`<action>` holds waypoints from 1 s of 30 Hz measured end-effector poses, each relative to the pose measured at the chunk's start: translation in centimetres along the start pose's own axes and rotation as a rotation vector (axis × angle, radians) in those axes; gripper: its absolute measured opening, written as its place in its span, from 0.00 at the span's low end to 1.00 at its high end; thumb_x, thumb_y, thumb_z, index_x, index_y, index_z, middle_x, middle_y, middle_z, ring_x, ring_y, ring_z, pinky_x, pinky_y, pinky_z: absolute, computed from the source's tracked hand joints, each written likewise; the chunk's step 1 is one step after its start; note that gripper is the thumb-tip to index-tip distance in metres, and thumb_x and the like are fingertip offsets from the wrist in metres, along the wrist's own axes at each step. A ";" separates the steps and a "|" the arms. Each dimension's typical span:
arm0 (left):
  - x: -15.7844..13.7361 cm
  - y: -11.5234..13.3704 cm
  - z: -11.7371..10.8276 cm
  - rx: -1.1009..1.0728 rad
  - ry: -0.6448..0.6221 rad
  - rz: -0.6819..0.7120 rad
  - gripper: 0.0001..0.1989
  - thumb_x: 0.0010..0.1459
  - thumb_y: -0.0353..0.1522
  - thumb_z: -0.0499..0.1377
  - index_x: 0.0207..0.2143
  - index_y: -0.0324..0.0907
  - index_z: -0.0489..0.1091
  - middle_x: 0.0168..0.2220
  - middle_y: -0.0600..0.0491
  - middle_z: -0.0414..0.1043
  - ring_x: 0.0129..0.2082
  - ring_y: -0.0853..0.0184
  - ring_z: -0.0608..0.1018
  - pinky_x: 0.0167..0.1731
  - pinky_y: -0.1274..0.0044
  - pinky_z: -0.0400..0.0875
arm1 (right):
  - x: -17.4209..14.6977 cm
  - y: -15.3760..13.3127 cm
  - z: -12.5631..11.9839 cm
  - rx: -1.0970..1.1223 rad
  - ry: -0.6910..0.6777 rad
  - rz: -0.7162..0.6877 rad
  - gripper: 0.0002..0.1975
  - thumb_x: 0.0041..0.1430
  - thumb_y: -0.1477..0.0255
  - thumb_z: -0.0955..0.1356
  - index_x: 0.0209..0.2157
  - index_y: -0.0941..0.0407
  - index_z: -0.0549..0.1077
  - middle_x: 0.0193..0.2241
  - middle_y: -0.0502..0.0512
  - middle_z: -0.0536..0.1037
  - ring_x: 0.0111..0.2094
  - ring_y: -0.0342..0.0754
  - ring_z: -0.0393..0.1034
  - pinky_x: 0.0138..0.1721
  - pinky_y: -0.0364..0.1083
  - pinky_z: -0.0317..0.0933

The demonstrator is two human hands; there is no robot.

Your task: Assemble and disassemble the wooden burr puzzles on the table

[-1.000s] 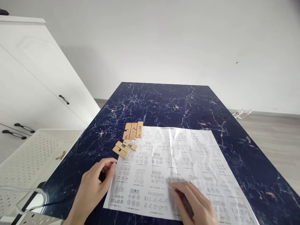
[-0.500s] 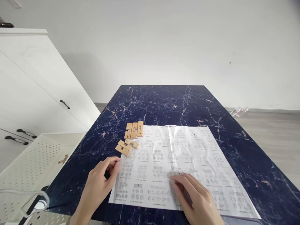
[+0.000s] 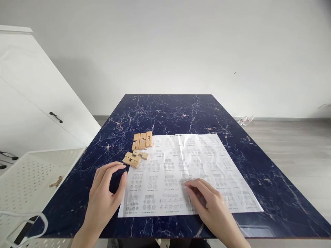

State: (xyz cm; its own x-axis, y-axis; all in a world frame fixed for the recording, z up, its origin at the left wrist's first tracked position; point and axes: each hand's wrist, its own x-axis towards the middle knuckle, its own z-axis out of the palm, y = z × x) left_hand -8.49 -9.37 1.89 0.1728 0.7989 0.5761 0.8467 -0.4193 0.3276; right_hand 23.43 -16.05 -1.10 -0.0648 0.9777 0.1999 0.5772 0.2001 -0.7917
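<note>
On my feed, my left hand gapes half open, empty, at the left edge of the printed sheet, toward the near edge of the surface. Wooden blocks crowd the sheet's far left corner. My right hand, loosely curled across its near edge, holds nothing I can see.

Bare wrists, bare forearms, slim-fingered grip

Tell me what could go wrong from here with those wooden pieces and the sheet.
The lower wooden pieces overlap the left edge of the printed sheet, so they might shift if the right hand, seemingly resting on it, drags the paper. The left hand, fingers apart close to those pieces, could bump them.
</note>
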 end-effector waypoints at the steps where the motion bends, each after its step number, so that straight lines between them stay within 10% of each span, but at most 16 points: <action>1: 0.5 0.0 0.2 0.008 -0.024 -0.001 0.11 0.74 0.39 0.57 0.53 0.45 0.70 0.55 0.45 0.74 0.57 0.53 0.77 0.60 0.61 0.73 | 0.0 0.0 -0.1 0.010 0.003 0.006 0.12 0.79 0.62 0.63 0.48 0.50 0.78 0.41 0.58 0.82 0.39 0.52 0.80 0.38 0.46 0.75; 11: 11.0 -0.8 4.7 0.234 -0.475 -0.132 0.46 0.68 0.58 0.53 0.70 0.30 0.57 0.65 0.26 0.69 0.64 0.33 0.74 0.61 0.47 0.70 | 0.0 0.2 -0.2 -0.002 0.023 -0.022 0.11 0.79 0.67 0.63 0.49 0.51 0.77 0.41 0.57 0.82 0.40 0.51 0.80 0.38 0.46 0.75; 16: 13.2 -0.9 6.9 0.353 -0.661 -0.114 0.39 0.70 0.55 0.51 0.64 0.30 0.67 0.52 0.29 0.80 0.54 0.36 0.82 0.59 0.48 0.69 | 0.1 0.7 0.1 -0.037 0.017 -0.063 0.09 0.78 0.69 0.64 0.49 0.51 0.76 0.40 0.57 0.82 0.39 0.51 0.81 0.37 0.46 0.75; 30: 12.5 0.0 10.1 0.304 -0.618 0.143 0.34 0.75 0.46 0.51 0.73 0.34 0.58 0.68 0.29 0.68 0.68 0.37 0.70 0.68 0.48 0.58 | 0.1 1.0 0.7 -0.031 0.070 -0.074 0.08 0.78 0.68 0.65 0.48 0.50 0.77 0.39 0.56 0.82 0.37 0.51 0.81 0.36 0.45 0.76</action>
State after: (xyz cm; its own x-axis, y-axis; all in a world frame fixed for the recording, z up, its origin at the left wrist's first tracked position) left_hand -1.19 4.96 1.50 0.4707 0.8815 0.0368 0.8820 -0.4712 0.0044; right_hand 23.45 -15.68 -2.26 -0.0520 0.9533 0.2976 0.5978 0.2684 -0.7554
